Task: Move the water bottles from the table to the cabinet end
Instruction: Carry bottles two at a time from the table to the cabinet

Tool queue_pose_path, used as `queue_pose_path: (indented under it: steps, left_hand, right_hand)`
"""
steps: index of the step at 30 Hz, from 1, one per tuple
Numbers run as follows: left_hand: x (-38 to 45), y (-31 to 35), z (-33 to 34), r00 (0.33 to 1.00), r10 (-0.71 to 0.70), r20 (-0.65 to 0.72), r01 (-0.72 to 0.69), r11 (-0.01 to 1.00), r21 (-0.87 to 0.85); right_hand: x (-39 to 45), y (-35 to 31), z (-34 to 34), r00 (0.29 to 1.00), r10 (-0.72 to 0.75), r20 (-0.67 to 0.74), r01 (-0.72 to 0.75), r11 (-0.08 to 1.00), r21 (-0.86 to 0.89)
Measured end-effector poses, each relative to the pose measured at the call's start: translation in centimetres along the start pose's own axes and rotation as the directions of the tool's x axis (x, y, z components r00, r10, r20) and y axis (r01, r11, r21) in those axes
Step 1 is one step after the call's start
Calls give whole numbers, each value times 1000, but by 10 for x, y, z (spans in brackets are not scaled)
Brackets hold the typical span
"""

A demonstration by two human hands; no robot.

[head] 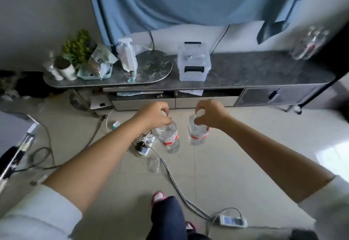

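Left hand (154,114) pinches clear red-labelled plastic water bottle (168,138) at cap | right hand (209,114) grips its twin (197,133) likewise | both dangle above floor, before grey cabinet (264,69) | full, heavyish, thin-walled: neck grip likely surest.

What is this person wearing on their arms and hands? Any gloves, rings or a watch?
Both arms wear white long sleeves pushed up towards the elbows, the left sleeve and the right sleeve, leaving the forearms bare. The left hand and right hand are bare: no gloves, and no watch, bracelet or ring shows from this view.
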State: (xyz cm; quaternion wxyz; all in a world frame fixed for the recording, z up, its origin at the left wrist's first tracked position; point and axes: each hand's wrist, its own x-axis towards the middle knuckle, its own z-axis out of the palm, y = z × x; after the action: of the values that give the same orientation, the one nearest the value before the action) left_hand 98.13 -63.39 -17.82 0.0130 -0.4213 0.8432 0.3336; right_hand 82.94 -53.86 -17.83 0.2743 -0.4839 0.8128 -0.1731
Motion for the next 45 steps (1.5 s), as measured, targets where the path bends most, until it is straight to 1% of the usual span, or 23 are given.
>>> queue_pose_path:
  steps: [2, 4, 6, 9, 12, 14, 16, 20, 23, 27, 31, 34, 37, 39, 41, 43, 45]
  left_hand:
    - [31, 22, 5, 999, 35, 11, -35, 999, 7]
    - [65, 47, 10, 995, 70, 68, -72, 997, 34]
    - [94, 65, 11, 986, 100, 131, -111, 991, 78]
    - [153, 94, 11, 960, 174, 217, -204, 971, 124]
    - [214, 128, 8, 929, 233, 289, -289, 943, 168]
    - [244, 148, 7, 905, 274, 325, -351, 914, 206]
    - [279, 170, 8, 881, 326, 343, -414, 882, 225]
    - [347, 222, 15, 837, 415, 357, -512, 824, 244]
    - [383, 258, 28, 818, 446, 362, -538, 817, 207]
    - [432, 313, 59, 793, 472, 386, -565, 807, 174]
    - [471, 379, 98, 749, 472, 466, -600, 781, 174]
    - [500, 440, 127, 715, 447, 537, -624, 755, 203]
    - [523, 498, 159, 692, 437, 574, -658, 709, 255]
    - [539, 530, 182, 702, 450, 552, -652, 718, 244]
    - [554, 555, 200, 720, 446, 532, -625, 750, 216]
    - [570, 577, 214, 736, 443, 511, -599, 778, 188]
    - [588, 601, 224, 755, 436, 490, -575, 800, 174]
  right_hand:
    - [10, 28, -17, 995, 92, -25, -90, 994, 60]
    - [23, 56, -36, 983, 177, -53, -172, 981, 88]
    - [35, 76, -51, 974, 221, -56, -216, 973, 85]
    - [61, 107, -81, 953, 295, -71, -288, 953, 95]
    - [93, 136, -113, 910, 401, -103, -384, 911, 152]
    - [109, 149, -130, 891, 439, -116, -419, 894, 159]
    - [127, 165, -145, 866, 482, -135, -456, 870, 188]
    - [153, 202, -176, 786, 592, -178, -532, 794, 295]
    - [164, 231, -198, 748, 627, -217, -543, 766, 344]
    - [176, 282, -233, 682, 702, -206, -570, 686, 452]
    - [181, 340, -273, 656, 736, -170, -617, 652, 442]
    - [187, 393, -309, 671, 727, -145, -623, 659, 422]
    - [196, 443, -351, 699, 694, -172, -642, 716, 275]
    - [206, 476, -380, 724, 658, -205, -632, 753, 185]
    - [212, 501, -404, 727, 642, -243, -622, 766, 160]
    - [219, 525, -424, 715, 643, -275, -608, 766, 212]
    - [226, 554, -443, 686, 657, -313, -597, 754, 273]
